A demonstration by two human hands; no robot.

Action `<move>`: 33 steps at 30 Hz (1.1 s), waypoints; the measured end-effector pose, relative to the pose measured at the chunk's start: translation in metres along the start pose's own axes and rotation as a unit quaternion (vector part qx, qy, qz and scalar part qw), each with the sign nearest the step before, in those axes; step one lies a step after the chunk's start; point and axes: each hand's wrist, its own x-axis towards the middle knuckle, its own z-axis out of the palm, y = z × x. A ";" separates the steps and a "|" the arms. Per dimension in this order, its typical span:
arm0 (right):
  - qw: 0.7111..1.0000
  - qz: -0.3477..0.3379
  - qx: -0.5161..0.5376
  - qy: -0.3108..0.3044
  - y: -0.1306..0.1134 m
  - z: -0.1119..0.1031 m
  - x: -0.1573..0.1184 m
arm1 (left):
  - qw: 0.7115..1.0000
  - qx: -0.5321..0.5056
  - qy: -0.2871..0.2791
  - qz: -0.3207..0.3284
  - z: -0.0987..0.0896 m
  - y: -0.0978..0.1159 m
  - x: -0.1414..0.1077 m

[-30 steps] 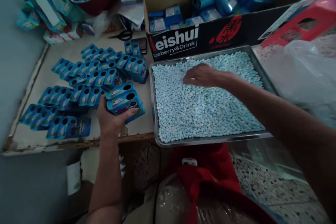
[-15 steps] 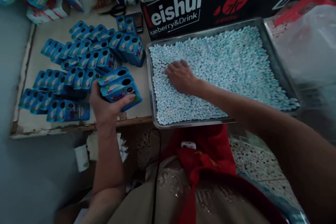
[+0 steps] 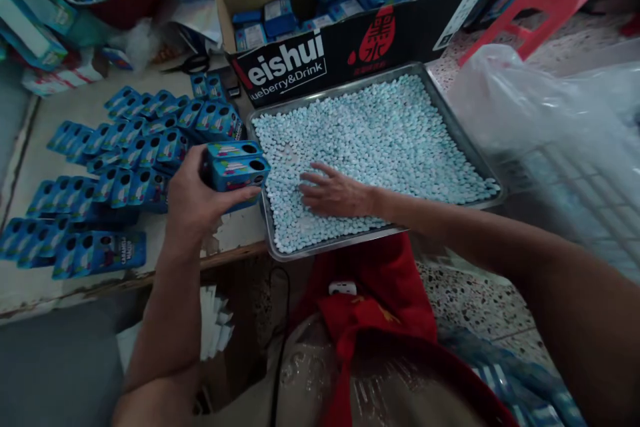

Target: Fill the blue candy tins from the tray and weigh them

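Observation:
My left hand is closed around a pair of blue candy boxes, held side by side with dark round holes in their top faces. They are at the left edge of a metal tray. Small pale blue and white candies cover the tray. On the left part of this layer lies my right hand, palm down with fingers spread; whether any candies are under the palm is hidden. Many similar blue boxes stand in rows on the table, left of my left hand.
Behind the tray stands a black carton with blue packs inside. Scissors lie at the back of the table near a red tub of shiny wrapped pieces. To the right are a clear plastic bag and a red stool.
My right hand has moved toward me over the candies, its fingers now spread. My left hand has brought the two boxes nearer the tray's left rim. The camera view has shifted.

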 end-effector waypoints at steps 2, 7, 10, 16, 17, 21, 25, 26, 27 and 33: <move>0.999 0.040 -0.006 0.005 0.037 -0.005 -0.013 | 0.997 0.035 -0.069 0.010 0.015 0.016 0.018; 0.964 0.250 -0.038 0.083 0.096 -0.015 -0.032 | 0.954 0.204 -0.213 0.056 0.061 0.061 0.079; 0.909 0.389 -0.044 0.144 0.116 -0.007 -0.042 | 0.902 0.298 -0.302 0.074 0.083 0.074 0.116; 0.809 0.549 0.016 0.208 0.144 0.017 -0.026 | 0.859 0.323 -0.390 0.076 0.121 0.079 0.150; 0.807 0.547 0.034 0.218 0.142 0.019 -0.017 | 0.860 0.325 -0.386 0.076 0.128 0.080 0.151; 0.750 0.553 0.163 0.323 0.124 0.025 0.023 | 0.878 0.304 -0.361 0.085 0.147 0.081 0.155; 0.561 0.543 0.418 0.464 0.107 0.020 0.058 | 0.917 0.215 -0.324 0.092 0.144 0.067 0.151; 0.507 0.523 0.482 0.487 0.106 0.017 0.064 | 0.930 0.177 -0.308 0.090 0.140 0.061 0.147; 0.462 0.496 0.534 0.505 0.105 0.012 0.069 | 0.945 0.132 -0.286 0.089 0.134 0.054 0.141; 0.502 0.348 0.590 0.529 0.121 -0.036 0.073 | 0.977 -0.150 -0.115 0.097 0.129 0.021 0.088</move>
